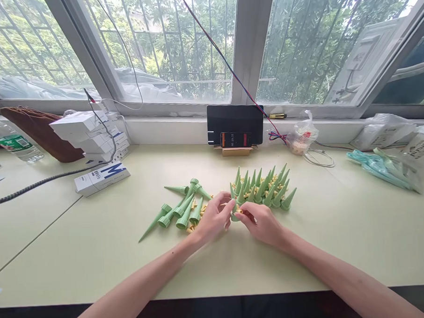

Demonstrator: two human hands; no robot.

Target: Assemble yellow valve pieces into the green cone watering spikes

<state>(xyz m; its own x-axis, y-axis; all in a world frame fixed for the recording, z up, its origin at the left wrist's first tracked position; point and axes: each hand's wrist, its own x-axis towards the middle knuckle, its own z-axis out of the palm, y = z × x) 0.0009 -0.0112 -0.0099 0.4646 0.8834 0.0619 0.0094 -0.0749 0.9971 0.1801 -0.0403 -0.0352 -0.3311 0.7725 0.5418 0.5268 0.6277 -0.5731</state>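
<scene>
Between my hands stands a green plant watering spike [233, 206], tip up and wide cap down. My left hand [216, 214] is closed round it from the left. From the right, my right hand [261, 221] pinches a small yellow valve [239, 211] against the spike's side; whether it is fully seated I cannot tell. Just beyond my right hand, several upright green spikes with yellow valves [265, 187] stand in close rows. To the left of my left hand lie several loose green spikes [181, 209], with loose yellow valves [193, 228] among them, partly hidden by the hand.
A phone [235, 139] leans on a black panel [227, 116] at the window. White boxes [102, 178] and a dark cable [51, 178] are at the left, near a water bottle [18, 141]. On the right lie a bagged cup [300, 138] and teal items in plastic [381, 168].
</scene>
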